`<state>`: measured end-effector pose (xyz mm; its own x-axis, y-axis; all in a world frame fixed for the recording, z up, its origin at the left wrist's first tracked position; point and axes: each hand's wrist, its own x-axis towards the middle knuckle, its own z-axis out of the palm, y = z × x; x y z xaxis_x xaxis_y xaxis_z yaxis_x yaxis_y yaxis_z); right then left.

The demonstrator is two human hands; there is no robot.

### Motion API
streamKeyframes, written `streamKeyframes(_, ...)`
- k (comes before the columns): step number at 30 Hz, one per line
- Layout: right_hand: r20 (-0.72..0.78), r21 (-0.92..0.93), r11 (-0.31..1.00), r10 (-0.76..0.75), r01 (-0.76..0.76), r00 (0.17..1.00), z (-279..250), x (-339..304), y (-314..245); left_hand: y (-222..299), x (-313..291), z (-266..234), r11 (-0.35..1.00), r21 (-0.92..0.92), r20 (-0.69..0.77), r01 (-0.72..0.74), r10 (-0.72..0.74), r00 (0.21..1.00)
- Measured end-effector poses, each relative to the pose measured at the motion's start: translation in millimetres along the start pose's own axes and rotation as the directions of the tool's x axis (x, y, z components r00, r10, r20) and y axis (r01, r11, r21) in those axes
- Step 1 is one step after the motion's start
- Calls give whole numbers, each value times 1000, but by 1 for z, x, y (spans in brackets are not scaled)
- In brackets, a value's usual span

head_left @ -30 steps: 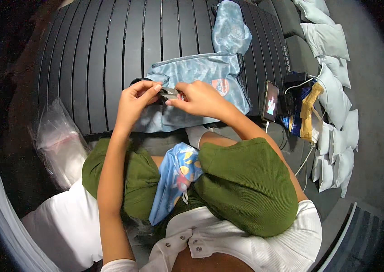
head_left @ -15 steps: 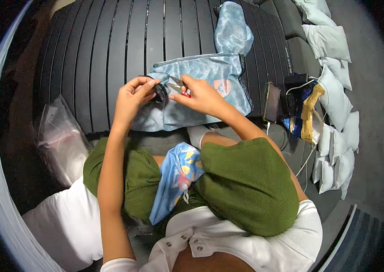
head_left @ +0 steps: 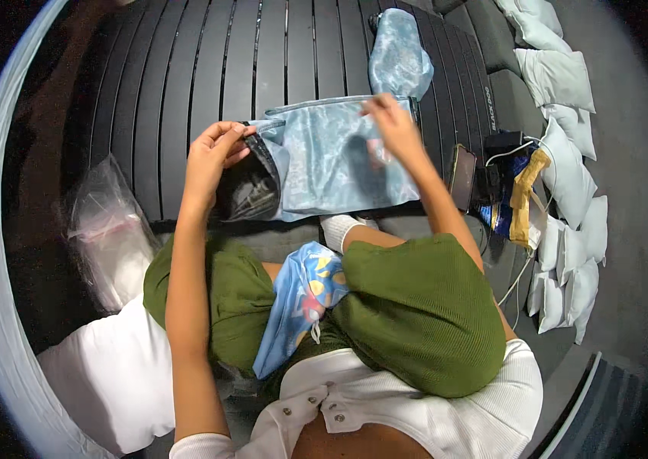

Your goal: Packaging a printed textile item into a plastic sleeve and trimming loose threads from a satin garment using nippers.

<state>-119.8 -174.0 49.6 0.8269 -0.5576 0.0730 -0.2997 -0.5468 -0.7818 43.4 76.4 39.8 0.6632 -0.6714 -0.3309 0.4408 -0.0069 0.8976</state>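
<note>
Fabric of mottled pale blue (head_left: pixel 324 172) lay lengthwise left to right on the near side of the black slatted table (head_left: pixel 240 76), its black left edge (head_left: pixel 264 157) pinched in the left hand (head_left: pixel 213 157), while the blurred right hand (head_left: pixel 394 128), its hold impossible to tell, hovered above the far right part.

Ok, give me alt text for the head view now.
The left hand pinches the dark-lined edge of a blue cloth on a black slatted table. The right hand, blurred, is over the cloth's right side.
</note>
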Motion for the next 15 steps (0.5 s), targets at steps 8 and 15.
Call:
streamKeyframes(8, -357, -11, 941, 311, -337, 881, -73, 29, 86, 6, 13, -24, 992, 119, -3, 38, -38, 999)
streamKeyframes(15, -137, 168, 859, 506, -483, 852, -62, 9, 91, 8, 14, -33, 972, 232, -14, 50, -48, 999)
